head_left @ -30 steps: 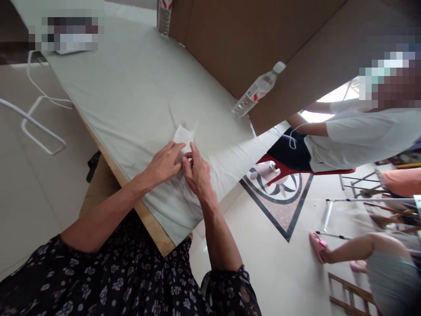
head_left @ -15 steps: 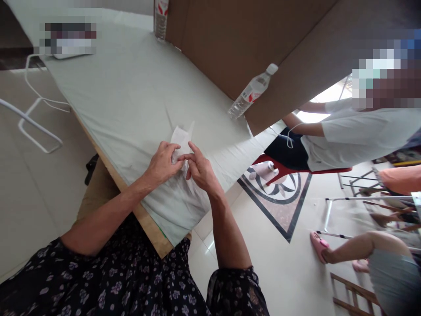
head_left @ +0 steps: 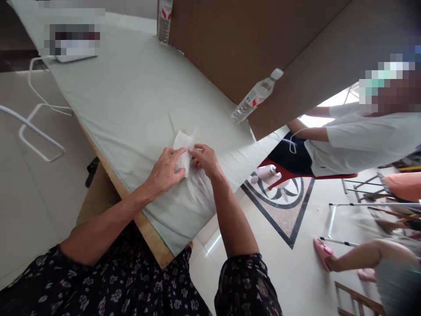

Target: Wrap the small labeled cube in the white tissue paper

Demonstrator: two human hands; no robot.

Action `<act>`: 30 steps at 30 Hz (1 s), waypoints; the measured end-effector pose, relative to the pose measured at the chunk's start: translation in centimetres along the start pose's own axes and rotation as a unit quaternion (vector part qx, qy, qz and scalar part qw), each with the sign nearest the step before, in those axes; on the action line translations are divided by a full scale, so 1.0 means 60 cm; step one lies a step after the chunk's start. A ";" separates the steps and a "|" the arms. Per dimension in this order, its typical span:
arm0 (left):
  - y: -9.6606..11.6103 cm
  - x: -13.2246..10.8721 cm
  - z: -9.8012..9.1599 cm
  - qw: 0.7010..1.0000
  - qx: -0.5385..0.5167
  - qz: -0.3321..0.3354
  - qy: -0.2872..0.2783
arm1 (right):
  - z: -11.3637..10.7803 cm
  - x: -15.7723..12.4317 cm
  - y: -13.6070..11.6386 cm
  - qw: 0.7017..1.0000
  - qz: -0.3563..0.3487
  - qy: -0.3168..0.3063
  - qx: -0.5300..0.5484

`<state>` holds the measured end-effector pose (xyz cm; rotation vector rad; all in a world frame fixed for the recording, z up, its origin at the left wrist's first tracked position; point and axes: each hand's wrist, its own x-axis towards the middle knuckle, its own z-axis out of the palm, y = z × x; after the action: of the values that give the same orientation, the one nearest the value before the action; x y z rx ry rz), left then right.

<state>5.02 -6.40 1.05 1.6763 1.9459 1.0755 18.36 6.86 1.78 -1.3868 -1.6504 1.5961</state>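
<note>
A small piece of thin white tissue point(head_left: 183, 141) lies near the corner of the cloth-covered table, partly hidden by my fingers. My left hand point(head_left: 167, 169) holds it from the left, with the index finger across its middle and the thumb at its lower edge. From the right, my right hand point(head_left: 206, 160) has its fingers bent and its fingertips together at the tissue's right edge. A thin, pale strip sticks out from the tissue's upper right side. The right fingertips partly cover the spot where they meet the tissue.
A pale cloth point(head_left: 131, 96) covers the table, its wooden edge point(head_left: 154, 243) showing near me. A large cardboard panel point(head_left: 230, 48) stands behind, with a water bottle point(head_left: 256, 96) leaning by it and another bottle point(head_left: 165, 22) farther off. A person in a white shirt point(head_left: 368, 140) sits at right.
My hands were close together with fingers meeting over the tissue. Now they are slightly apart, the left fingers spread across it and the right fingertips at its right edge. More tissue shows.
</note>
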 end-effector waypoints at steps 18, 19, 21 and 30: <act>0.019 0.008 -0.028 0.968 0.188 0.145 -0.083 | -0.013 0.056 -0.040 0.984 -0.066 -0.115 -0.120; 0.015 0.007 -0.026 0.969 0.183 0.152 -0.072 | -0.018 0.058 -0.040 0.983 -0.077 -0.129 -0.108; 0.008 0.003 -0.021 0.970 0.171 0.167 -0.049 | -0.029 0.061 -0.038 0.980 -0.090 -0.163 -0.073; -0.003 0.000 -0.015 0.970 0.142 0.195 -0.014 | -0.007 0.089 -0.033 0.975 -0.040 -0.213 -0.040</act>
<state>4.27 -6.70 1.48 2.2891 1.8669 0.9227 15.98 12.02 2.04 -1.0445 -2.0023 1.8923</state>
